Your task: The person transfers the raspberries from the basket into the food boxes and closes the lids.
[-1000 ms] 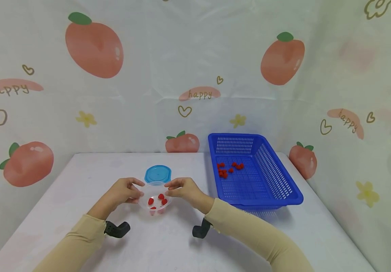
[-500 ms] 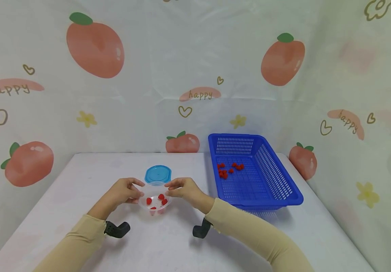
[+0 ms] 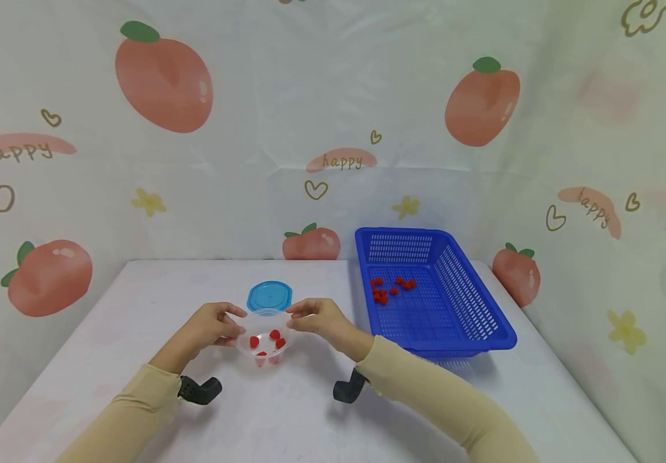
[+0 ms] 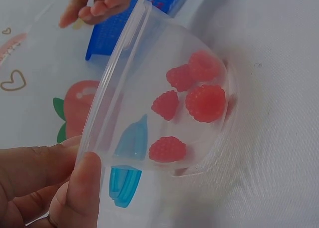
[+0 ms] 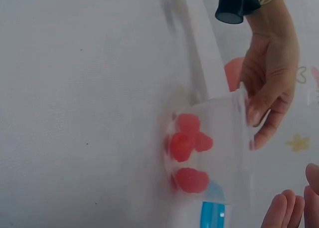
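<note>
A clear plastic bowl [image 3: 265, 326] stands on the table with several red raspberries [image 4: 205, 103] lying in its bottom. My left hand [image 3: 213, 325] pinches the bowl's left rim between thumb and fingers, as the left wrist view [image 4: 65, 183] shows up close. At the opposite side, my right hand [image 3: 323, 321] is apart from the rim, its fingers loosely bent and holding nothing. In the right wrist view, the fingertips [image 5: 274, 210] show a gap from the bowl. Just behind the bowl lies a translucent blue lid [image 3: 269, 296].
On the right side of the table stands a blue slotted basket [image 3: 437, 315]. Several more raspberries [image 3: 380, 296] lie inside, toward its left side. A printed cloth backdrop [image 3: 252, 96] rises along the table's back edge.
My right hand has let go of the bowl's rim and moved slightly right and up. One raspberry has shifted a little left in the bowl. The left hand has stayed put.
</note>
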Demonstrator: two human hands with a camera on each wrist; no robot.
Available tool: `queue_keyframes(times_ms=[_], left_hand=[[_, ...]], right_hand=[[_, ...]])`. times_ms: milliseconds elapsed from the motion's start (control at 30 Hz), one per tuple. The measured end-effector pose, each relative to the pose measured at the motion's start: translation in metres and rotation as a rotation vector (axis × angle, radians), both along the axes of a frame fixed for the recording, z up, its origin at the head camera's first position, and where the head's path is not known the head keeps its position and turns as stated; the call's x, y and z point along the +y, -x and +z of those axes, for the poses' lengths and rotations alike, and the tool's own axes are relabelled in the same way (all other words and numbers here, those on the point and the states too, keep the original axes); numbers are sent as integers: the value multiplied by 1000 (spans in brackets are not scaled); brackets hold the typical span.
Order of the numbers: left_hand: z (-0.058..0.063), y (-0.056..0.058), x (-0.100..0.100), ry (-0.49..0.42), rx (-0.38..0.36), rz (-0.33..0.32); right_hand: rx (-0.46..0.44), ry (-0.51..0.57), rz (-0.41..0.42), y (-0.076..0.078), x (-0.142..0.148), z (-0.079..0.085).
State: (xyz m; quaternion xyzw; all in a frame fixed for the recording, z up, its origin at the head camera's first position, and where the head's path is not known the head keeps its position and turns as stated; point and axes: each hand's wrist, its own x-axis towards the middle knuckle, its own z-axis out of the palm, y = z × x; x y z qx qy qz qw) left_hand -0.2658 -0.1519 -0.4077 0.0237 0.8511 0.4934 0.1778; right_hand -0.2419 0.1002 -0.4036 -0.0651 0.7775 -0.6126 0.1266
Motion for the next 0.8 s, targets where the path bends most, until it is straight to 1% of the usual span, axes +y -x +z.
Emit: queue_keyframes(times_ms=[100,333,600,700,800], left_hand=[[-1,-1,0,3,3,-6],[-2,0,-1,8,5,-1],[-2,0,-1,11,-1,7],[-2,0,0,11,-4,11],[-2,0,0,8,-5,10]], right_hand=[[6,2,10,-2,4,6],[5,63,15,-9,16,26],[7,112,-29,-14,41,59],[16,129,-44,-13,53,72],[27,184,-52,-10,68,83]])
